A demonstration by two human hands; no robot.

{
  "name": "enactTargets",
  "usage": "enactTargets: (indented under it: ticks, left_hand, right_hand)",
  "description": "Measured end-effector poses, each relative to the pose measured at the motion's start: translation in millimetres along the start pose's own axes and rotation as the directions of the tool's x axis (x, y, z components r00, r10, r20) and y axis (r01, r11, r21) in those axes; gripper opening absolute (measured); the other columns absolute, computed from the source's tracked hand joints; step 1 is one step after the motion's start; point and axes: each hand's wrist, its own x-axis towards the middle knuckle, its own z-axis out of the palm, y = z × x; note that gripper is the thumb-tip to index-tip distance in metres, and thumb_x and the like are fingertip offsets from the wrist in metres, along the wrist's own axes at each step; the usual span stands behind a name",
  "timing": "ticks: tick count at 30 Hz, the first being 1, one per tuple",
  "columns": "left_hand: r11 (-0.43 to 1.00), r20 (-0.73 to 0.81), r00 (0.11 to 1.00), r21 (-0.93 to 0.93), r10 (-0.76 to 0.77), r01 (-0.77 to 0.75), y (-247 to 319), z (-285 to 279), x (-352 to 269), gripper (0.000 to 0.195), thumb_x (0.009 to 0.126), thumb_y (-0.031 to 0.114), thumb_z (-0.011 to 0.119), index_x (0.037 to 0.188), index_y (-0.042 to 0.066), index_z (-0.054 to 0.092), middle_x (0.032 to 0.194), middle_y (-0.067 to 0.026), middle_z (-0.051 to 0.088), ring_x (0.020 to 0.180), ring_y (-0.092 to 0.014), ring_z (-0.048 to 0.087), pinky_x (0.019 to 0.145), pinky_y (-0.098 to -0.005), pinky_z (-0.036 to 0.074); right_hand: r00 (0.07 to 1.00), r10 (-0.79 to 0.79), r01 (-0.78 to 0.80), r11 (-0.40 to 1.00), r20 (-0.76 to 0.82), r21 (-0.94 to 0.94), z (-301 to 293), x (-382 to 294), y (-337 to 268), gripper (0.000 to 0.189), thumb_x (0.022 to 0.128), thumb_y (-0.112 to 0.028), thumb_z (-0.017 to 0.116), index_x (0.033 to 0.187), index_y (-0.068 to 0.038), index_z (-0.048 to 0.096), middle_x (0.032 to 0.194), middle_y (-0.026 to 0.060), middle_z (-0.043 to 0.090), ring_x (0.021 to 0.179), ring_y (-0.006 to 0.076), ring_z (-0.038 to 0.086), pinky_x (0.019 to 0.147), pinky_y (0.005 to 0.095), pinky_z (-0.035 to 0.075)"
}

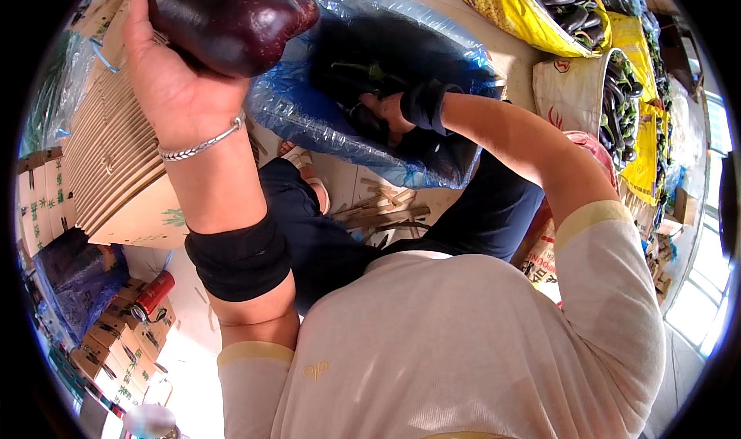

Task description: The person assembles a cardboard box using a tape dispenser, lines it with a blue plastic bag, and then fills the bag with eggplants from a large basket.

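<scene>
A large, dark purple eggplant (231,19) rests in my left hand (185,86), raised at the upper left close to the camera; its top edge is cut off by the picture. My right hand (386,112) reaches down into a box or basket lined with a blue plastic bag (278,100), its fingers on an eggplant (367,121) in the shade. Green stems of other eggplants (373,70) show beside it. The fingertips of my right hand are partly hidden in the dark.
Flattened cardboard boxes (116,144) are stacked at the left. Yellow sacks (515,19) and a white sack (564,86) of eggplants stand at the upper right. Cardboard scraps (399,213) lie between my legs. A red cylinder (153,294) stands on printed cartons (124,346) at the lower left.
</scene>
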Motion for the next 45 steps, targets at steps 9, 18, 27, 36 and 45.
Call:
enactTargets:
  ticks: [9, 18, 27, 36, 45]
  left_hand:
    - [0.886, -0.55, 0.784, 0.463, 0.287, 0.001, -32.7, 40.6, 17.1, 0.065, 0.086, 0.041, 0.041, 0.13, -0.005, 0.029, 0.13, -0.029, 0.032, 0.122, -0.037, 0.036, 0.1, -0.0542, 0.028]
    - [0.988, -0.363, 0.919, 0.085, 0.155, -0.133, -41.8, 39.2, 11.8, 0.036, 0.088, 0.037, 0.048, 0.105, 0.006, 0.055, 0.093, -0.0186, 0.059, 0.088, -0.03, 0.058, 0.076, -0.0417, 0.051]
    - [0.965, -0.378, 0.892, 0.172, 0.249, -0.197, -48.8, 40.5, 11.2, 0.037, 0.09, 0.038, 0.044, 0.105, 0.005, 0.054, 0.092, -0.0195, 0.059, 0.087, -0.031, 0.059, 0.075, -0.042, 0.051]
    - [0.989, -0.363, 0.92, 0.034, 0.146, -0.143, -47.5, 37.1, 12.2, 0.037, 0.089, 0.038, 0.045, 0.103, 0.005, 0.055, 0.092, -0.02, 0.06, 0.086, -0.031, 0.059, 0.076, -0.0414, 0.051]
    - [0.971, -0.437, 0.868, 0.158, 0.234, -0.182, -49.6, 42.3, 10.1, 0.038, 0.09, 0.039, 0.044, 0.104, 0.005, 0.055, 0.092, -0.0189, 0.06, 0.084, -0.031, 0.06, 0.077, -0.0399, 0.05]
  right_hand:
    - [0.998, 0.055, -0.052, 0.975, -0.01, 0.217, 39.8, -1.2, 31.6, 0.102, 0.068, -0.046, 0.069, 0.14, -0.009, 0.006, 0.12, 0.0249, 0.048, 0.108, 0.0368, 0.049, 0.087, 0.0402, 0.041]
    - [0.992, 0.062, -0.046, 0.989, -0.112, 0.141, 26.7, 4.9, 18.7, 0.084, 0.065, -0.037, 0.07, 0.132, -0.005, 0.031, 0.115, 0.0227, 0.052, 0.106, 0.0341, 0.051, 0.086, 0.0409, 0.042]
    - [1.0, -0.002, 0.003, 0.994, -0.007, 0.11, 18.9, -5.3, 24.8, 0.093, 0.067, -0.03, 0.069, 0.139, -0.006, 0.015, 0.109, 0.0241, 0.056, 0.1, 0.0329, 0.055, 0.081, 0.039, 0.045]
    - [0.95, -0.113, 0.111, 0.994, 0.291, 0.025, 11.8, 28.7, 35.0, 0.078, 0.061, -0.036, 0.074, 0.126, -0.004, 0.044, 0.112, 0.02, 0.055, 0.105, 0.0334, 0.052, 0.085, 0.0404, 0.043]
    - [0.996, -0.044, 0.026, 0.972, -0.073, -0.234, 36.0, 122.7, 43.7, 0.06, 0.072, -0.048, 0.062, 0.109, -0.002, 0.057, 0.107, 0.0197, 0.058, 0.1, 0.0337, 0.055, 0.082, 0.0408, 0.045]
